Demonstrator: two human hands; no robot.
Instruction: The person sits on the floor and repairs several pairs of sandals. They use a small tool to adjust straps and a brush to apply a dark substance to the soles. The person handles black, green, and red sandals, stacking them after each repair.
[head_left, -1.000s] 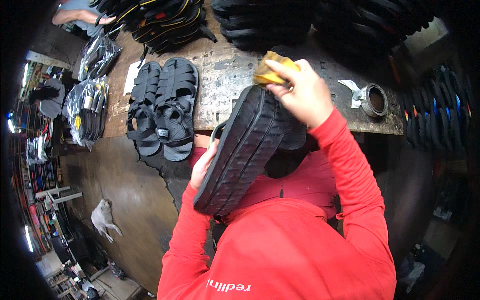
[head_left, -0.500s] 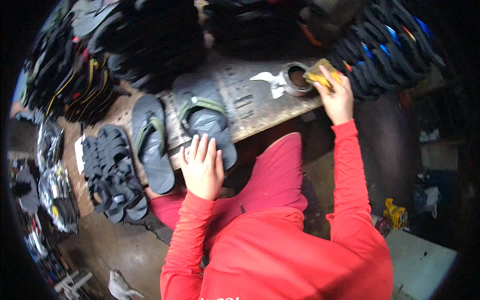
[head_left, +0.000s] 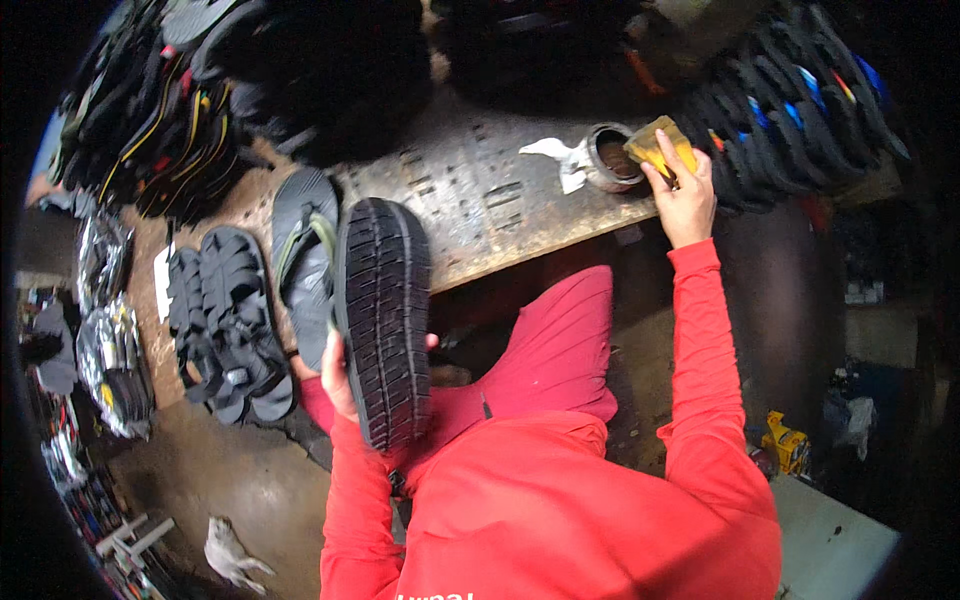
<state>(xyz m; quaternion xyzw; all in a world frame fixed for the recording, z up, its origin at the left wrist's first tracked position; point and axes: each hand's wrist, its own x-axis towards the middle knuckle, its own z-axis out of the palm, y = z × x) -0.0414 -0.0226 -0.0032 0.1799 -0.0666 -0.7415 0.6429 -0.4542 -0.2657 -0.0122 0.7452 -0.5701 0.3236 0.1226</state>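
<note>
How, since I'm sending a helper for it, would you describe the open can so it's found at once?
Follow the worn bench to its right end, beside the person's right hand. A round can sits there, brown inside; unlike the dark stack nearby, it has a white scrap at its left.

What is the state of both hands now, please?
Left hand: closed around a black sandal, sole showing.
Right hand: closed on a yellow-brown sponge-like piece, near the open can.

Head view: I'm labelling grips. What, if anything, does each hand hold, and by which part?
Left hand: black sandal, by the sides of its lower half. Right hand: yellow-brown pad, by its lower part.
</note>
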